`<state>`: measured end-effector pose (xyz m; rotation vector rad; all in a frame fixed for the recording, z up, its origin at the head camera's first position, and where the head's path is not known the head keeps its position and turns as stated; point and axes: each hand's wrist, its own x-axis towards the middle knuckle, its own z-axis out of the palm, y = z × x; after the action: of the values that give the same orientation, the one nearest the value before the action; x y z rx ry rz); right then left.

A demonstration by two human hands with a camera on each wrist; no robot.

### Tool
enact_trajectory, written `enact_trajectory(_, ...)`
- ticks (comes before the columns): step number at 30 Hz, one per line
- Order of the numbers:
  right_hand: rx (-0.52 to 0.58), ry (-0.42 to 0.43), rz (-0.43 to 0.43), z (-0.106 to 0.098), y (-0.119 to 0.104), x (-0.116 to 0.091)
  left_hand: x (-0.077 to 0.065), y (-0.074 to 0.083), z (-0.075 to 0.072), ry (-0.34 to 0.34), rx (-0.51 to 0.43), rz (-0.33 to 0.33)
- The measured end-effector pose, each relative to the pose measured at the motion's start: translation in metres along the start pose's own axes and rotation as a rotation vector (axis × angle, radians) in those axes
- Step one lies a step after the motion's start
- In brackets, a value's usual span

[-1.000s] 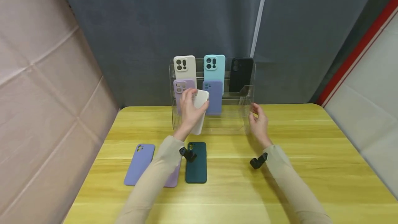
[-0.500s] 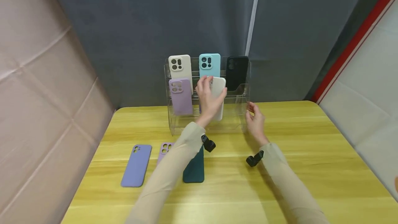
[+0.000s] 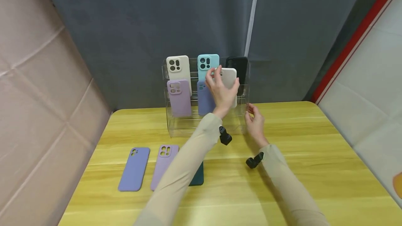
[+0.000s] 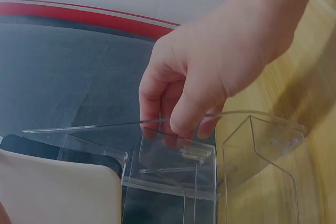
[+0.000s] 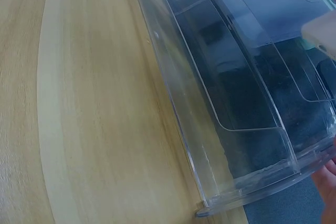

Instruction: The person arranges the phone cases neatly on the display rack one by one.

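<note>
My left hand [image 3: 222,95] pinches a white phone case [image 3: 230,75] by its two long edges, fingers on one side and thumb on the other. It holds the case upright before the right column of a clear acrylic display stand [image 5: 210,114], overlapping a black phone case [image 3: 242,65] behind. My right hand [image 3: 255,124] grips the stand's right side wall; in the left wrist view its thumb and fingers straddle that wall's edge. Cream [image 3: 185,63], turquoise [image 3: 213,58], lilac [image 3: 180,104] and blue-violet phone cases [image 3: 205,104] stand in the tiers.
On the wooden table [image 3: 238,198], a blue-violet case [image 3: 134,170], a lilac case [image 3: 161,166] and a dark green case [image 3: 198,177] lie in a row, the last two partly behind the left sleeve. A grey curtain [image 3: 141,37] hangs behind the stand.
My left hand has carried the white case rightward and up, from before the lilac case to the stand's right column. My right hand keeps its grip on the stand's side.
</note>
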<state>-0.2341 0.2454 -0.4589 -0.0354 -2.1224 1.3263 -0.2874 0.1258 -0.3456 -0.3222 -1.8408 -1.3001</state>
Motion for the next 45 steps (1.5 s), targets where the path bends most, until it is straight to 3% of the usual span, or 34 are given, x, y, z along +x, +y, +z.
enact_trajectory(5,0.014,0.014,-0.003,0.000,0.001,-0.001,-0.003,0.001,0.011,0.047,-0.002,-0.001)
enact_trajectory(11,0.020,0.011,-0.009,0.000,0.001,-0.002,-0.010,-0.004,0.019,0.092,-0.004,-0.056)
enact_trajectory(28,0.024,-0.039,0.031,-0.003,-0.002,-0.001,-0.029,0.000,0.029,-0.088,0.190,-0.104)
enact_trajectory(45,0.016,-0.019,0.011,-0.001,0.001,-0.001,-0.039,-0.003,0.036,-0.115,0.272,-0.116)
